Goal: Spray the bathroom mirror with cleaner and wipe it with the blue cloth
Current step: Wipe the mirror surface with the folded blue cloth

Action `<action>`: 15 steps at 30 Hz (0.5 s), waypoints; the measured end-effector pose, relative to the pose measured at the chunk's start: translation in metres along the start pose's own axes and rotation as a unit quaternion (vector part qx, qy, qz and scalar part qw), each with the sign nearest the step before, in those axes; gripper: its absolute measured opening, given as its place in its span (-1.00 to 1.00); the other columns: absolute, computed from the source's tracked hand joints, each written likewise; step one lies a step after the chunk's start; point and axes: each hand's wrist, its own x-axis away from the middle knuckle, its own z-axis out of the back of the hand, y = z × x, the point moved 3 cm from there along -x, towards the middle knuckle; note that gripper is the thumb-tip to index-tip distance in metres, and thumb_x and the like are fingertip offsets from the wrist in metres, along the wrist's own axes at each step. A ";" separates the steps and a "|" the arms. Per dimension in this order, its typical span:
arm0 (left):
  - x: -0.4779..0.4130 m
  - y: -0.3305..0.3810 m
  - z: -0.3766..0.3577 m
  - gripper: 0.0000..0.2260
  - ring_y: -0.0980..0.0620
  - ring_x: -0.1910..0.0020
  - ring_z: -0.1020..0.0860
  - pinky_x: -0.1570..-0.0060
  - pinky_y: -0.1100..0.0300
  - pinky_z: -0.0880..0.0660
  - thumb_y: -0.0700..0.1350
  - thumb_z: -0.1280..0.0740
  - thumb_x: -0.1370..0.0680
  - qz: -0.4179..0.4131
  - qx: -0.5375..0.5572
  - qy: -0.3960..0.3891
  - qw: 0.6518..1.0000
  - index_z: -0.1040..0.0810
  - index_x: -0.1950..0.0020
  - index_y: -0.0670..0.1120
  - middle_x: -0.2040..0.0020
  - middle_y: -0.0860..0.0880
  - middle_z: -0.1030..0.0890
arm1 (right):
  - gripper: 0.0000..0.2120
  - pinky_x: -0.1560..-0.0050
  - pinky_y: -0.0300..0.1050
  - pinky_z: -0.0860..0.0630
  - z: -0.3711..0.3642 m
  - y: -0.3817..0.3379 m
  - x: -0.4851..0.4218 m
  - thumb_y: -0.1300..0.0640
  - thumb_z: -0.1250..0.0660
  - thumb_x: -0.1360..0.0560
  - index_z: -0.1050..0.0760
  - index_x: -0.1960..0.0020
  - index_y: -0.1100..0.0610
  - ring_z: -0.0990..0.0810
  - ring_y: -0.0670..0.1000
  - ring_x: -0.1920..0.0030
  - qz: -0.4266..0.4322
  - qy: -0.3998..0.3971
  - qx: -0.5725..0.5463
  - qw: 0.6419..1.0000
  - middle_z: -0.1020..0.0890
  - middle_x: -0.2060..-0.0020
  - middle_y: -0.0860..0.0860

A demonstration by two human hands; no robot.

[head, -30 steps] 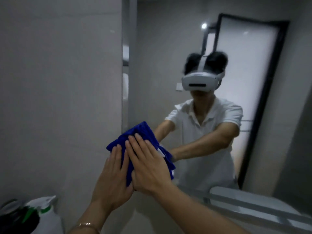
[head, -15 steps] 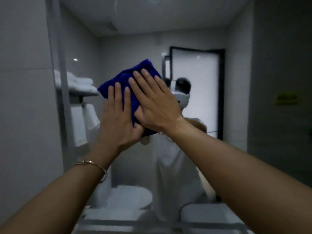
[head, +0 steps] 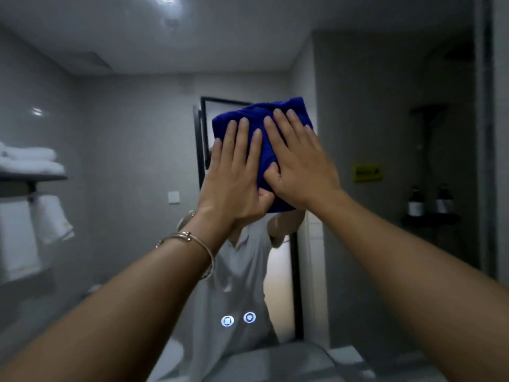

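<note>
Fingers [head: 242,133]: straight, slightly spread, pressed flat on cloth [head: 239,115].
Change: cloth is shifted up, rightward across mirror [head: 124,128]; wiping is underway.

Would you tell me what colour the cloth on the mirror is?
Deep blue cloth, plain, in the head view.

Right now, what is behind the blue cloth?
The blue cloth lies flat on the mirror, pressed by the left hand and right hand. The glass under it and the reflected head are covered; only the reflected shirt shows below.

The left hand [head: 234,177] and right hand [head: 300,166] have slid the blue cloth [head: 239,111] up and rightward across the mirror [head: 137,133].
</note>
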 end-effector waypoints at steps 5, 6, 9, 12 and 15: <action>-0.022 0.092 -0.027 -0.32 -0.18 -0.51 0.13 -0.44 -0.07 0.18 0.15 0.07 -0.48 -0.040 -0.026 -0.010 0.999 0.18 -0.48 -0.17 -0.53 -0.24 0.08 | -0.29 -0.47 -0.03 0.22 -0.008 0.086 0.054 -0.02 0.00 -0.47 0.15 -0.55 0.11 0.17 0.05 -0.53 -0.049 -0.005 -0.002 0.999 0.08 -0.55 0.08; -0.026 0.107 -0.031 -0.31 -0.19 -0.51 0.13 -0.44 -0.08 0.18 0.17 0.08 -0.48 -0.047 -0.034 -0.015 0.998 0.18 -0.49 -0.17 -0.53 -0.24 0.08 | -0.29 -0.47 -0.02 0.21 -0.009 0.100 0.063 -0.02 -0.01 -0.47 0.15 -0.55 0.11 0.17 0.05 -0.53 -0.058 -0.006 -0.005 0.998 0.08 -0.55 0.08; -0.033 0.146 -0.042 -0.29 -0.19 -0.51 0.12 -0.44 -0.11 0.15 0.18 0.06 -0.48 -0.058 -0.037 -0.031 0.997 0.15 -0.50 -0.18 -0.53 -0.24 0.08 | -0.29 -0.47 -0.01 0.22 -0.013 0.136 0.085 0.00 -0.06 -0.49 0.18 -0.55 0.11 0.18 0.06 -0.53 -0.068 -0.008 -0.007 0.998 0.10 -0.55 0.09; -0.037 0.187 -0.050 -0.29 -0.19 -0.51 0.14 -0.45 -0.11 0.15 0.19 0.08 -0.48 -0.062 -0.036 -0.050 0.996 0.16 -0.51 -0.18 -0.53 -0.24 0.10 | -0.29 -0.47 -0.02 0.23 -0.016 0.169 0.109 0.00 -0.02 -0.48 0.20 -0.54 0.11 0.19 0.06 -0.53 -0.077 -0.017 -0.010 0.997 0.11 -0.54 0.09; -0.045 0.233 -0.061 -0.28 -0.20 -0.50 0.21 -0.45 -0.11 0.20 0.18 0.08 -0.49 -0.088 -0.051 -0.078 0.992 0.21 -0.51 -0.19 -0.52 -0.25 0.18 | -0.30 -0.46 -0.03 0.22 -0.018 0.211 0.138 -0.01 0.01 -0.47 0.24 -0.51 0.11 0.22 0.01 -0.51 -0.101 -0.025 -0.014 0.994 0.09 -0.54 0.09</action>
